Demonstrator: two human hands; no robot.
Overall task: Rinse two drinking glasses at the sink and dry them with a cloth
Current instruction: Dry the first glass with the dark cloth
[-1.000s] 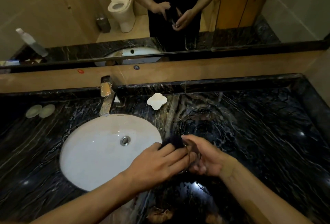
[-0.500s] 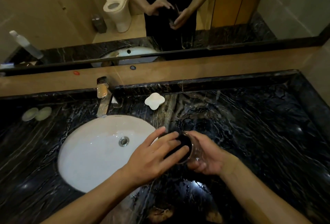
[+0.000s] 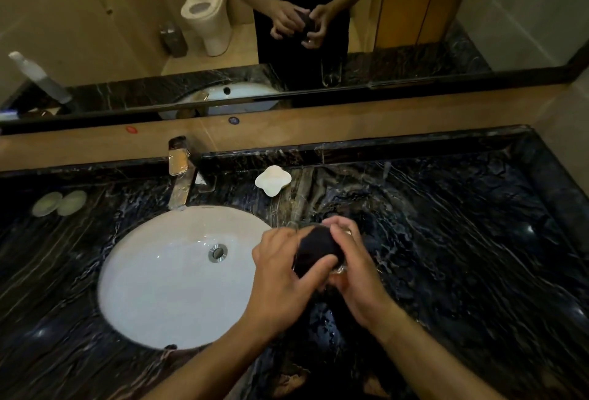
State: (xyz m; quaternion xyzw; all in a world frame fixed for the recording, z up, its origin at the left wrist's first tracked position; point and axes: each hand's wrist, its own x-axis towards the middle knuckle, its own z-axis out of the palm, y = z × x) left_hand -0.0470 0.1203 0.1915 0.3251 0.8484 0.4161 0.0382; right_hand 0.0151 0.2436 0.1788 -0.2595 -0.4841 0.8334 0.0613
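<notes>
Both hands clutch one bundle just right of the sink (image 3: 153, 288): the left hand (image 3: 280, 275) curls round a dark cloth (image 3: 317, 248), thumb across its front, and the right hand (image 3: 357, 275) wraps a glass (image 3: 339, 269) from the far side. Cloth and fingers hide nearly all the glass; only a bit of its rim shows. Around the sink lies the black marble counter (image 3: 462, 240). Behind the sink stands the tap (image 3: 180, 173), a white soap dish (image 3: 273, 180) to its right, two pale round discs (image 3: 60, 203) well to the sink's left
</notes>
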